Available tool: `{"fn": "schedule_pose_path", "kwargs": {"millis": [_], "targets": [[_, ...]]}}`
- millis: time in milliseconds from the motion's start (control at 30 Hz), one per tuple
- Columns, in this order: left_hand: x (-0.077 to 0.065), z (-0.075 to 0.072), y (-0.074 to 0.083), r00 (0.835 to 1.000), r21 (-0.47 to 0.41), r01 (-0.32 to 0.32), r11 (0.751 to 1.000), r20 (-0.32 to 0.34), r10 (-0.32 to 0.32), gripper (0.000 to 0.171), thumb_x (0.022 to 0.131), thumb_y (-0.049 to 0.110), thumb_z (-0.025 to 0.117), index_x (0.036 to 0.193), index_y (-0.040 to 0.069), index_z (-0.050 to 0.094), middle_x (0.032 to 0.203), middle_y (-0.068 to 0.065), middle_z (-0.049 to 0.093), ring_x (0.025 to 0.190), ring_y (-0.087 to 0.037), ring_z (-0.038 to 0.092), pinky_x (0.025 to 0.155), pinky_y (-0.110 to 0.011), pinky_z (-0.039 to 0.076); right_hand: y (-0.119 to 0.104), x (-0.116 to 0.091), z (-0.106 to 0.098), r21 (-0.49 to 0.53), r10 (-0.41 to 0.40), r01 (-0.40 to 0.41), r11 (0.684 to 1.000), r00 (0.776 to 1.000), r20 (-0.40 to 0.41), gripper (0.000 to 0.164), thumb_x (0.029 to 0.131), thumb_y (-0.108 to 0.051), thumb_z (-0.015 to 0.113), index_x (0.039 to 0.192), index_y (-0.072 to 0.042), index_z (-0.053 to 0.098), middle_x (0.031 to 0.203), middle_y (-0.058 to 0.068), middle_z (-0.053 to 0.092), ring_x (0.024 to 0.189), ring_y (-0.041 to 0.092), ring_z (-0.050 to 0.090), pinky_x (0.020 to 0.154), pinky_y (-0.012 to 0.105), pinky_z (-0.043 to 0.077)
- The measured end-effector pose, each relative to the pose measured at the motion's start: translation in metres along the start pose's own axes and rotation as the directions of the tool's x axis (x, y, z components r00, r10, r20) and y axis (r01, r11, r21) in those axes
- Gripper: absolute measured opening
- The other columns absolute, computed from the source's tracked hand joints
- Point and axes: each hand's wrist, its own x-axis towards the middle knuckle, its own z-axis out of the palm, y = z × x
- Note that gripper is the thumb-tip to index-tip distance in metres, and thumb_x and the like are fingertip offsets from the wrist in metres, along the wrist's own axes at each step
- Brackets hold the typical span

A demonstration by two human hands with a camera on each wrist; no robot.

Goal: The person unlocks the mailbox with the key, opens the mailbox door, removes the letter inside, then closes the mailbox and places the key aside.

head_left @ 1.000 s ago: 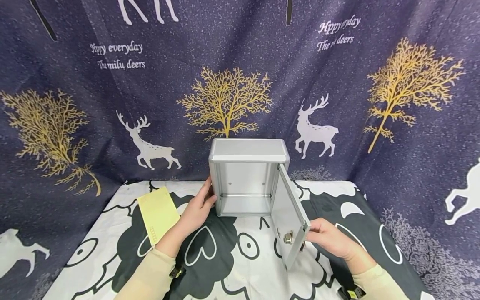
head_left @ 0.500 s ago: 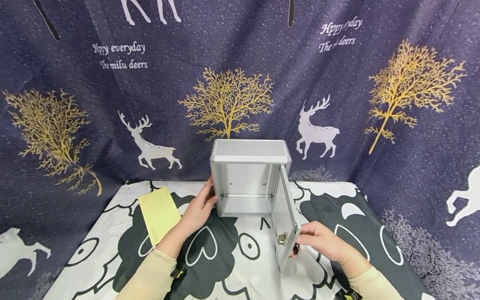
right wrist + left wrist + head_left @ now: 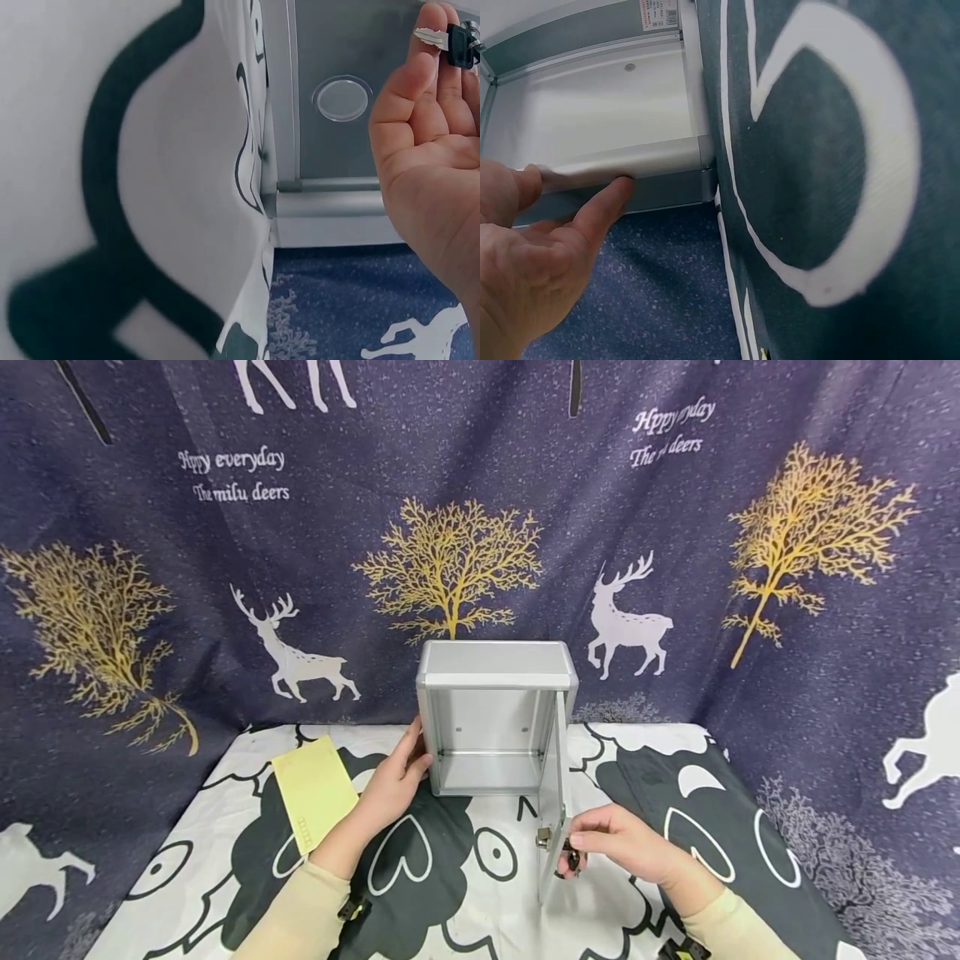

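Note:
A small silver metal box point(image 3: 495, 677) stands upright, its hinged door point(image 3: 553, 793) partly swung out at the right. My left hand point(image 3: 392, 787) rests against the box's left side, thumb near the front edge and fingers extended along the side, as the left wrist view also shows. At the door's free edge, my right hand point(image 3: 618, 843) pinches at the keyed lock from outside; the door partly hides the pinch. A key point(image 3: 459, 46) with a black head hangs in front of the curled fingers in the right wrist view. The lock's metal cam point(image 3: 543, 837) shows on the door's inner face.
A yellow envelope point(image 3: 315, 795) lies on the black-and-white patterned cloth point(image 3: 498, 910), left of the box. Behind the box hangs a dark blue curtain point(image 3: 480, 460) printed with deer and golden trees. A round clear disc point(image 3: 342, 100) is on the grey panel.
My right hand has moved left, swinging the door partway toward the box opening. The left hand stays against the box's side, and the envelope has not moved.

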Motion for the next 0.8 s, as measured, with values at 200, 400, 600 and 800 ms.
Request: {"fn": "schedule_pose_path", "kwargs": {"millis": [200, 400, 600, 800], "targets": [[-0.003, -0.001, 0.001, 1.000, 0.009, 0.015, 1.000, -0.001, -0.015, 0.073, 0.120, 0.017, 0.054, 0.181, 0.019, 0.015, 0.171, -0.030, 0.042, 0.154, -0.044, 0.048, 0.111, -0.054, 0.057, 0.004, 0.007, 0.006, -0.013, 0.017, -0.017, 1.000, 1.000, -0.008, 0.030, 0.116, 0.002, 0.049, 0.114, 0.010, 0.077, 0.101, 0.022, 0.082, 0.095, 0.019, 0.080, 0.080, 0.036, 0.065], [-0.003, -0.001, 0.002, 1.000, 0.004, 0.006, 1.000, -0.007, -0.006, 0.073, 0.120, 0.015, 0.054, 0.181, 0.016, 0.016, 0.169, -0.032, 0.043, 0.153, -0.047, 0.049, 0.111, -0.056, 0.057, 0.003, 0.016, 0.013, -0.031, 0.013, -0.013, 0.999, 1.000, -0.016, 0.028, 0.116, 0.000, 0.051, 0.117, 0.008, 0.078, 0.102, 0.024, 0.081, 0.093, 0.020, 0.079, 0.079, 0.034, 0.066], [-0.003, -0.002, 0.001, 1.000, -0.004, 0.002, 1.000, 0.000, -0.002, 0.072, 0.120, 0.015, 0.053, 0.181, 0.018, 0.016, 0.171, -0.031, 0.041, 0.155, -0.046, 0.047, 0.111, -0.056, 0.056, 0.003, 0.026, 0.020, -0.052, -0.006, 0.005, 0.999, 1.000, -0.022, 0.028, 0.115, 0.001, 0.051, 0.117, 0.008, 0.078, 0.101, 0.027, 0.079, 0.089, 0.024, 0.078, 0.075, 0.033, 0.064], [-0.002, -0.003, 0.002, 1.000, -0.018, 0.009, 1.000, 0.012, -0.009, 0.073, 0.120, 0.016, 0.053, 0.182, 0.021, 0.014, 0.172, -0.028, 0.041, 0.155, -0.044, 0.048, 0.113, -0.055, 0.055, 0.001, 0.033, 0.027, -0.092, 0.007, -0.012, 0.996, 0.998, -0.057, 0.027, 0.116, -0.003, 0.053, 0.117, 0.010, 0.078, 0.099, 0.025, 0.080, 0.087, 0.023, 0.078, 0.074, 0.036, 0.065]]}}
